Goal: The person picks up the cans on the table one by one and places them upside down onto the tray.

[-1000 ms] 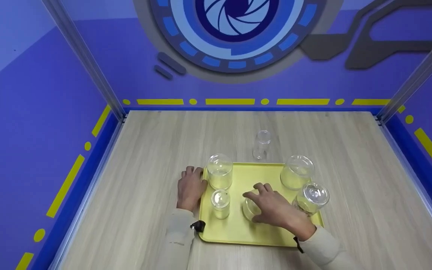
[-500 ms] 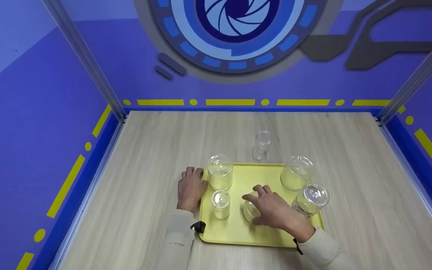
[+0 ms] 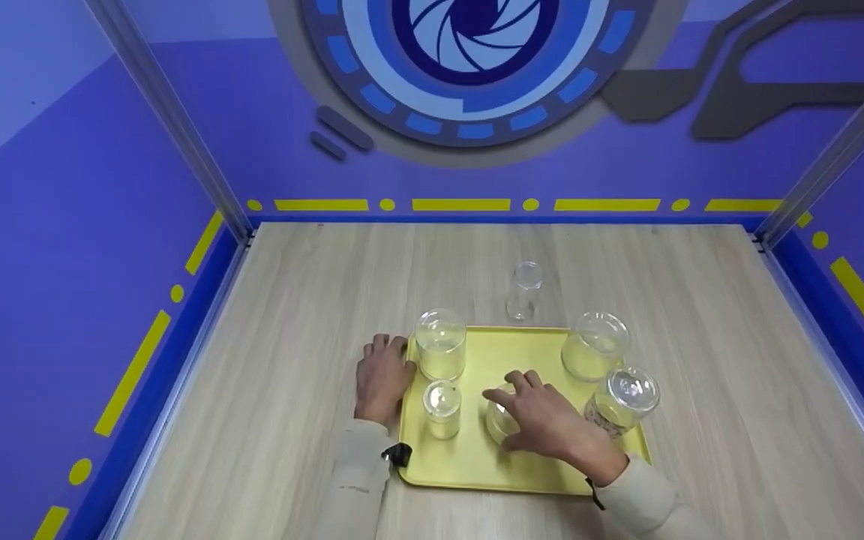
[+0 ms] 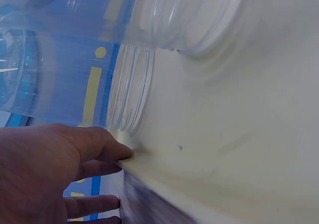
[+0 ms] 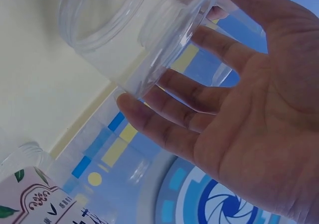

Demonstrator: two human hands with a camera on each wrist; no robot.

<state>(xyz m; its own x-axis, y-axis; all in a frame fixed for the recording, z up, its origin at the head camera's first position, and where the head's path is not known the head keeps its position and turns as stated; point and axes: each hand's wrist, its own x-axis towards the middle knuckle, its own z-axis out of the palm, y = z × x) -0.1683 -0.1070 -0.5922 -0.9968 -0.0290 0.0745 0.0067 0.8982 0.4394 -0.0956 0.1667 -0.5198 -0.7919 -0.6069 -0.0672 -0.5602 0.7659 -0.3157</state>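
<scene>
My left hand (image 3: 383,379) is at the left edge of a yellow tray (image 3: 477,471). In the left wrist view its thumb lies on the tray rim and the fingers are on the outer side, pinching the edge. Near the tray's middle my right hand (image 3: 548,420) holds a clear plastic jar (image 3: 499,426) from above, thumb and fingers around its upturned base. The right wrist view shows this jar's threaded mouth (image 5: 82,40) facing the tray. Beside my left hand stand a wide clear jar (image 3: 439,349) and a smaller jar (image 3: 442,411), also mouth down.
On the tray's right side are another wide clear jar (image 3: 595,349) and a jar with a printed label (image 3: 619,401). A narrow clear jar (image 3: 525,289) stands on the wooden table (image 3: 312,300) behind the tray. Blue panels (image 3: 432,176) enclose the table at back and sides.
</scene>
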